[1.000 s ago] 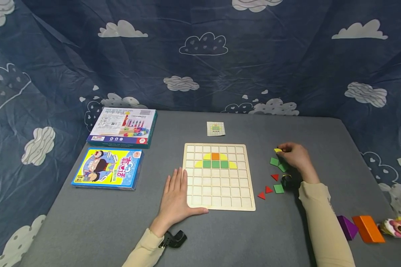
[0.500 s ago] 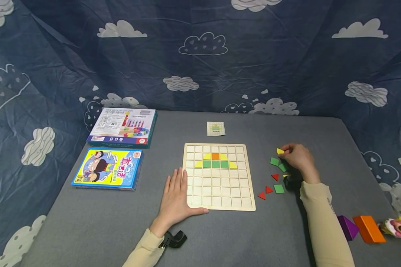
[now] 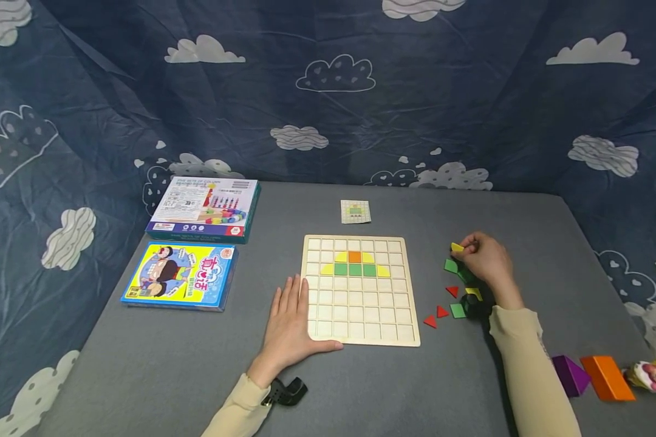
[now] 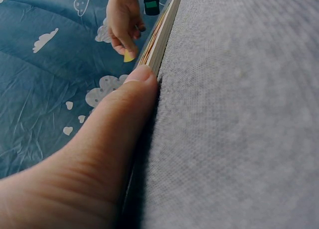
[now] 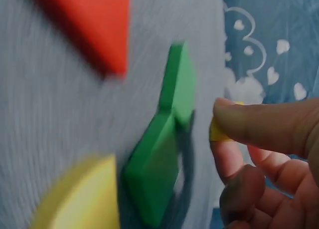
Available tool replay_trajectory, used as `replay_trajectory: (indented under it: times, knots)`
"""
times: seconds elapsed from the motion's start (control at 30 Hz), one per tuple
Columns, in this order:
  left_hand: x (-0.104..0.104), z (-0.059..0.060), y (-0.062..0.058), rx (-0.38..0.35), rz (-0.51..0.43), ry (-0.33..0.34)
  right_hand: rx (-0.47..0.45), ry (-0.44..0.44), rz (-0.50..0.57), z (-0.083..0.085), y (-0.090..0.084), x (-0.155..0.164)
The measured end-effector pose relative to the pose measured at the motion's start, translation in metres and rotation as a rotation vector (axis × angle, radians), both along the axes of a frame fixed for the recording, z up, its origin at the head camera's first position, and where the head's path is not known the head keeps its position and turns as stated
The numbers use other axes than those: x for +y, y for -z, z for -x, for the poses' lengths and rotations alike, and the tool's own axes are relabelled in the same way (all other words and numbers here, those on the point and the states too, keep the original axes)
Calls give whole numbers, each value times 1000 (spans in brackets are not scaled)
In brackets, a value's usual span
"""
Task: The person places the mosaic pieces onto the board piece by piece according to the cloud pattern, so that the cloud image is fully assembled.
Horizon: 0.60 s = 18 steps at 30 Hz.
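Note:
My left hand [image 3: 287, 325] lies flat with straight fingers along the left edge of a wooden grid board [image 3: 363, 331], its thumb touching the front edge. On the board sit an orange square [image 3: 355, 257], several green squares [image 3: 355, 269] and several yellow quarter-round pieces [image 3: 383, 271]. Right of the board, my right hand [image 3: 486, 261] pinches a yellow quarter-round piece [image 5: 219, 131] between thumb and finger, raised off the table in the right wrist view. Below that hand are green squares [image 5: 154, 164], red triangles [image 3: 442, 311] and another yellow piece [image 5: 82, 199].
A small pattern card [image 3: 355, 212] lies behind the board. Two boxes, one white and purple [image 3: 203, 209] and one yellow and blue [image 3: 179, 276], are at the left. A purple block [image 3: 571, 376], an orange block [image 3: 608, 378] and a toy figure [image 3: 653, 376] stand front right.
My right hand has shifted only slightly, with the yellow quarter-round piece still pinched and turned a little. Another yellow piece shows more beside the wrist camera. My left hand stays in place on the board.

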<state>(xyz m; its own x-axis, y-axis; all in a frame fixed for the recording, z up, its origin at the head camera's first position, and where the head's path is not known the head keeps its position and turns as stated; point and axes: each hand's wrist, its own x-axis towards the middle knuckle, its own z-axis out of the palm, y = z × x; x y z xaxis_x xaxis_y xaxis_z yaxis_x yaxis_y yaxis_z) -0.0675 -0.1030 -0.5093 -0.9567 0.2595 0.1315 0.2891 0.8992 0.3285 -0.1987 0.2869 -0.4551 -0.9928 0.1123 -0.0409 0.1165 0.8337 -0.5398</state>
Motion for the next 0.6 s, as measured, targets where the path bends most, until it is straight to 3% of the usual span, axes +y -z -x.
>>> replay_trajectory:
  times: [0.27, 0.6]
  knots:
    - [0, -1, 0, 26, -6, 5, 143, -13, 96, -13, 6, -37]
    - [1, 0, -2, 18, -2, 3, 155, -229, 235, -27, 8, -98]
